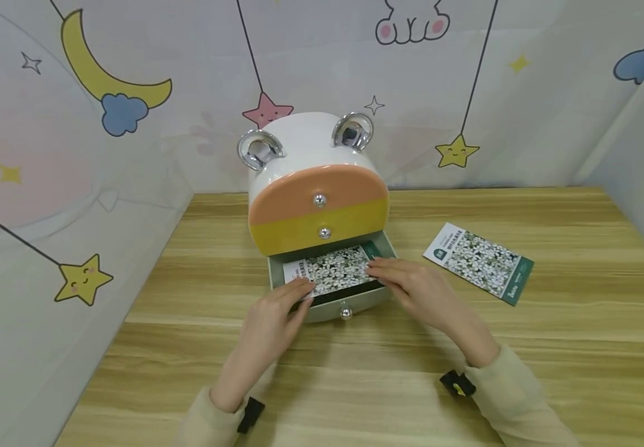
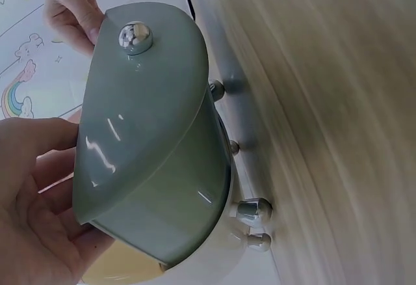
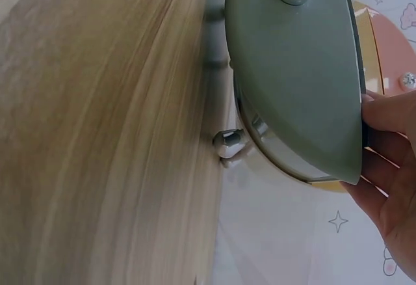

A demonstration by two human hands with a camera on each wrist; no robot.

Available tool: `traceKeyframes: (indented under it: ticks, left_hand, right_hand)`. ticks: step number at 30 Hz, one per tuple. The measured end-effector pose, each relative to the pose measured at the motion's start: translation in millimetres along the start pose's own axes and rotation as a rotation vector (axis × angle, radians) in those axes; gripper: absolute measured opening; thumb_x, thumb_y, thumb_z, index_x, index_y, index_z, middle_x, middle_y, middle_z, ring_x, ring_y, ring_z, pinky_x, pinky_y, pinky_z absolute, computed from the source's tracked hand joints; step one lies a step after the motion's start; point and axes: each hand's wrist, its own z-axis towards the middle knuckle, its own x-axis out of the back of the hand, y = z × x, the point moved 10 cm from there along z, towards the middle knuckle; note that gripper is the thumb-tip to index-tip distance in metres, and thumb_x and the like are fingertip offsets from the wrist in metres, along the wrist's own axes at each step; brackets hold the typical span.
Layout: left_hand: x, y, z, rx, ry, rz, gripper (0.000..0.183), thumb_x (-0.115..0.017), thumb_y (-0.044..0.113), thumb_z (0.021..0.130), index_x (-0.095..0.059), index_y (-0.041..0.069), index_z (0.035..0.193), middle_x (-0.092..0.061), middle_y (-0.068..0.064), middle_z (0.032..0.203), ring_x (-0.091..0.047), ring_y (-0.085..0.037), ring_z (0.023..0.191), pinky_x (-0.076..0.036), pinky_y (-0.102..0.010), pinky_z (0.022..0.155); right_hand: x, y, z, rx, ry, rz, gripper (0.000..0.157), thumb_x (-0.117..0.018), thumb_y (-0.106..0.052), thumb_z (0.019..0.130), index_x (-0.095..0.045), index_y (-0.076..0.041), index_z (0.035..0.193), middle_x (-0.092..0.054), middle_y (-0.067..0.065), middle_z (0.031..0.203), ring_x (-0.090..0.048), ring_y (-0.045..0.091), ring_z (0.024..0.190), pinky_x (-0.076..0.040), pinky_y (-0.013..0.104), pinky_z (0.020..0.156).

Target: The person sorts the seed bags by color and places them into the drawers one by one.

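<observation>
A seed packet (image 1: 338,271) with a white flower picture lies inside the pulled-out green bottom drawer (image 1: 377,297). At its left end, my left hand (image 1: 271,316) holds it, fingers over the corner and thumb by the drawer's front. My right hand (image 1: 419,288) holds the opposite end. The wrist views show the left hand (image 2: 39,200) and right hand (image 3: 393,161) at the drawer front's top edge, where fingertips and packet are hidden. The drawer belongs to a white animal-shaped cabinet (image 1: 305,139) with silver ears. A second flower seed packet (image 1: 484,264) lies right of it.
Above the open drawer, the yellow drawer (image 1: 288,237) and orange drawer (image 1: 285,203) are closed, each with a silver knob. The cabinet stands on a wood-grain table (image 1: 579,341). A cartoon-printed backdrop (image 1: 411,99) rises behind and beside the table.
</observation>
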Motion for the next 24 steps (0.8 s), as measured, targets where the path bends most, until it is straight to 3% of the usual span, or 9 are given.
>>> traceKeyframes:
  ticks: [5,14,24]
  left_hand:
    - [-3.0,-6.4,3.3,0.062,-0.034,-0.048,0.022,-0.068,0.011,0.087,-0.073,0.011,0.109,-0.072,-0.009,0.113,-0.068,-0.024,0.107,-0.057,-0.040,0.088]
    - [-7.0,-13.1,8.4,0.103,-0.056,-0.094,0.023,-0.066,0.007,0.087,-0.073,0.011,0.108,-0.071,-0.009,0.115,-0.068,-0.024,0.109,-0.055,-0.040,0.092]
    - [-10.9,-13.9,10.8,0.102,-0.035,-0.125,0.025,-0.065,0.000,0.085,-0.073,0.007,0.107,-0.071,-0.009,0.116,-0.067,-0.025,0.109,-0.054,-0.041,0.094]
  right_hand:
    - [-3.0,2,3,0.000,0.015,-0.009,0.029,-0.064,-0.007,0.088,-0.070,-0.009,0.117,-0.069,0.007,0.122,-0.065,0.025,0.113,-0.054,0.042,0.093]
    - [-7.1,7,8,-0.030,0.006,0.000,0.029,-0.063,-0.006,0.089,-0.070,-0.009,0.117,-0.068,0.006,0.123,-0.064,0.025,0.115,-0.054,0.042,0.094]
    - [-8.8,9,9,-0.040,0.015,-0.005,0.030,-0.062,-0.006,0.089,-0.069,-0.009,0.118,-0.067,0.006,0.124,-0.063,0.025,0.117,-0.053,0.042,0.094]
